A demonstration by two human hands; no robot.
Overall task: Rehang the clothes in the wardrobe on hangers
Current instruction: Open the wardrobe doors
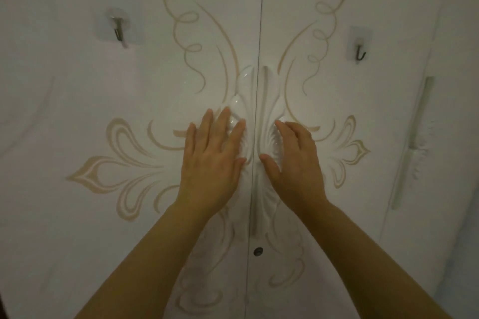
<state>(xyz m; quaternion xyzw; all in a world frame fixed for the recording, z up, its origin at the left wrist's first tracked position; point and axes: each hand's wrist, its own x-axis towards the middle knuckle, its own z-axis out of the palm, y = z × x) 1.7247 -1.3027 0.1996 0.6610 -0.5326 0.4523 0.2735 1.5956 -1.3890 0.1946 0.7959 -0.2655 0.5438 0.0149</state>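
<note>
Both bare forearms reach up and forward from the bottom edge of the view to the middle of the wardrobe (77, 116), whose two doors stand shut with the seam running straight between the hands. The left hand (212, 160) lies flat, back towards the camera, its fingers (224, 122) straight and slightly spread. The fingertips rest on the left handle (242, 90) and the thumb lies against the handle's lower swell. The right hand (295, 163) is turned inward, and its curled forefinger and thumb cup the bulge of the right handle (269, 90) from the outer side. There are two doors, the left door (103, 215) and the right door (337, 228), both white with beige scrollwork. There are two moulded white handles, one on each side of the seam, just beside each other. Two stick-on hooks sit high up, one hook (118, 31) on the left door and the other hook (359, 53) on the right door. One round keyhole (258, 251) sits at the seam below the handles. With the doors closed, nothing inside the wardrobe can be seen.
</note>
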